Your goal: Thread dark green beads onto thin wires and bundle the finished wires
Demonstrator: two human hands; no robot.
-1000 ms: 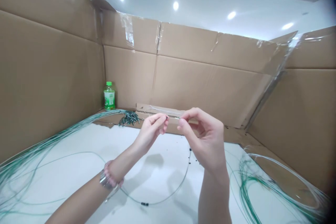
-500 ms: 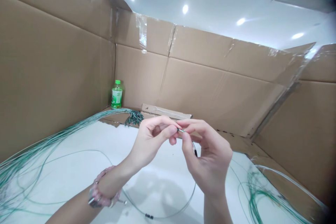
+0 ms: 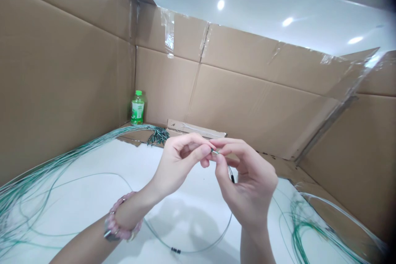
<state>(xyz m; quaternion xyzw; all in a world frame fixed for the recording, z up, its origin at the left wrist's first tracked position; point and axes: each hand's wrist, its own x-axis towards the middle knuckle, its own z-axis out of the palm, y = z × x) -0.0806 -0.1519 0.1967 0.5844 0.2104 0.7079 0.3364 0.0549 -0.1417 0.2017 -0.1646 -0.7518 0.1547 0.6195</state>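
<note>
The left fingers (image 3: pixel 198 151) and right fingers (image 3: pixel 225 145), nearly closed, pinch a thin wire's metal tip (image 3: pixel 215 152) steadily between them in mid-air.

Grey wire (image 3: pixel 198 250), green wires (image 3: pixel 62 160), pink beaded bracelet (image 3: pixel 122 216).

A white tabletop (image 3: pixel 86 161) carries loose coils of thin green-coated wire (image 3: pixel 62 161).
</note>
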